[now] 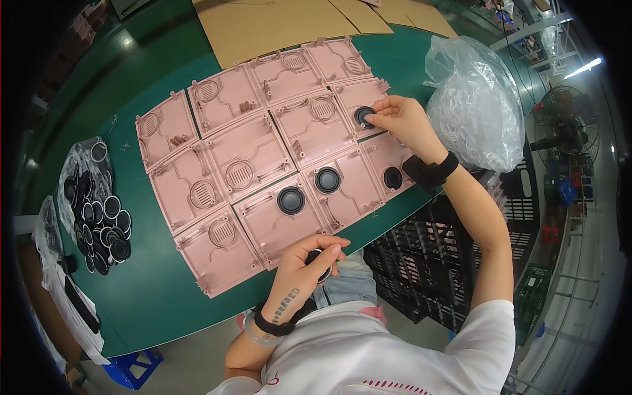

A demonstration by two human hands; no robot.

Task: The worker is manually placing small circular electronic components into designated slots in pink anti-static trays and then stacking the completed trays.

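Note:
Several pink plastic panels [247,141] lie edge to edge in rows, each with moulded ribs and a round slotted grille. My right hand [405,125] reaches to the far right, its thumb and fingers pinching a black round disc [363,117] over a panel's grille spot. Below my right wrist, another black disc [393,177] sits in a panel. Two more black discs, one at the middle [327,179] and one to its left [291,200], rest in the near row. My left hand [299,263], close to my body, is curled around black discs [313,257]; how many is hidden.
Loose black rings and discs [102,230] spill from a clear bag [84,161] on the green table [131,289] at left. A big clear bag of white rings [474,108] stands at right. Cardboard [276,26] lies behind; black crates [421,257] stand beside my right side.

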